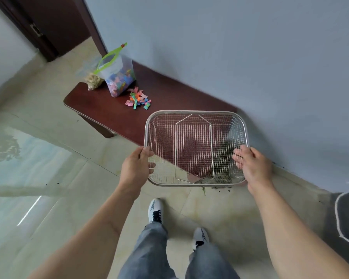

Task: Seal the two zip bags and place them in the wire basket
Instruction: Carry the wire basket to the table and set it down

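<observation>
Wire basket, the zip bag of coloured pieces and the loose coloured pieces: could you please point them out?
wire basket [195, 112]: head view, far rim.
zip bag of coloured pieces [120, 81]: head view, clear front wall.
loose coloured pieces [138, 98]: head view, middle of the pile.

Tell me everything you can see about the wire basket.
The wire basket is a shallow, rounded-rectangle tray of silvery metal mesh with a thicker rim and a bent wire frame across its base. It is empty. The left hand and right hand grip its two short sides, holding it over the near end of the dark wooden bench.
</observation>
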